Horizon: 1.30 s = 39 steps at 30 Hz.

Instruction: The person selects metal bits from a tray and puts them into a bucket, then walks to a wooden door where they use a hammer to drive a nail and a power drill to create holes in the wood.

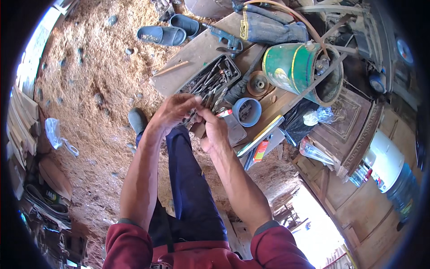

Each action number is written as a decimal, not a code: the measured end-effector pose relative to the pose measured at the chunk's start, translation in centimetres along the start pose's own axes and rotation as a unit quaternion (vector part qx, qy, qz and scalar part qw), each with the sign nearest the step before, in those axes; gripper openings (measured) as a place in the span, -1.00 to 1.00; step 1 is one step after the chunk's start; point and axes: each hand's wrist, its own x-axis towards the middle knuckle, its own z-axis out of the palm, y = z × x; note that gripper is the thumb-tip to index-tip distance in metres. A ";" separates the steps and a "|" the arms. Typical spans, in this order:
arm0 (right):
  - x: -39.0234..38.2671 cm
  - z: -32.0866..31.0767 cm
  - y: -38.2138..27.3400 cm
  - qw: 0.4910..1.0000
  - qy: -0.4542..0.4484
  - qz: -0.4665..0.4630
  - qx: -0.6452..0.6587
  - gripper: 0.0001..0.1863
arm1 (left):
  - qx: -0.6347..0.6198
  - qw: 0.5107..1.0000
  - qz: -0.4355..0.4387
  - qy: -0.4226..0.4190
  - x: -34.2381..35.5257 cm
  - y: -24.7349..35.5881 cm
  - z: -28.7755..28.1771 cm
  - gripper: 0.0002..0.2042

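Note:
Both of my hands meet in front of me, just beside the near side of a dark tray (240, 71) full of drill bits and other slim metal pieces. Several long drill bits (218, 99) stick up out of my right hand (214, 130), whose fingers are closed round them. My left hand (175, 110) is pinched against the same bundle; what sits in its fingertips is too small to make out. A red-and-white marker (224, 114) lies close to my right hand. A blue cup (254, 111) with small metal pieces inside stands to the right.
A wooden bench (188, 56) carries the tray, a blue-green air tool (229, 41), a round brown disc (258, 83) and a green metal drum (282, 67). Dark sandals (161, 36) lie on the shavings-covered floor (98, 67). A carved wooden panel (342, 119) is at the right.

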 end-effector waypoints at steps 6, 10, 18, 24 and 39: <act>-0.4 1.2 0.4 0.995 0.062 -0.047 -0.054 -0.86 | -0.092 0.994 0.013 0.059 0.5 -2.3 -0.8 -0.77; 2.5 1.8 -1.8 0.989 0.096 -0.043 -0.100 -0.81 | -0.279 0.951 -0.004 0.134 -1.0 -2.0 -2.2 -0.76; 6.4 2.8 -1.0 0.981 0.128 0.015 -0.146 -0.72 | -0.462 0.884 0.061 -0.019 -3.0 -1.3 -6.6 -0.81; 6.9 1.7 -0.6 0.946 0.169 -0.028 -0.275 -0.73 | -0.490 0.866 0.079 -0.054 -4.6 1.1 -7.1 -0.90; 5.7 -0.6 0.7 0.762 0.262 -0.232 -0.545 -0.61 | 0.022 0.992 0.099 0.071 1.8 -1.2 -6.2 -0.77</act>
